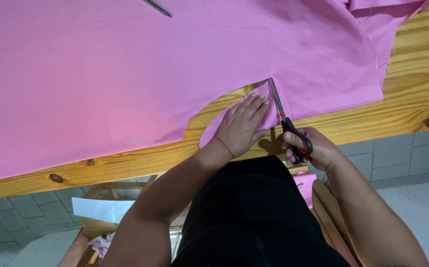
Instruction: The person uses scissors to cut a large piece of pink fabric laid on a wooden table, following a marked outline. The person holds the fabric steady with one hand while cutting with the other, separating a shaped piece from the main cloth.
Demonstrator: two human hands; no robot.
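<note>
A large sheet of pink fabric (125, 74) lies spread over a wooden table (412, 104). A curved cut runs up from its near edge. My left hand (241, 123) rests flat, fingers together, on the small pink flap beside the cut. My right hand (311, 148) grips black-handled scissors (286, 121); their blades point up along the cut line, tips at the fabric's edge near the middle of the view. A thin red band circles my left wrist.
A dark pen or pencil (157, 7) lies on the fabric at the top. Below the table's edge stand a wooden frame with white paper (100, 207) and fabric scraps (100, 242). A grey tiled wall and floor show underneath.
</note>
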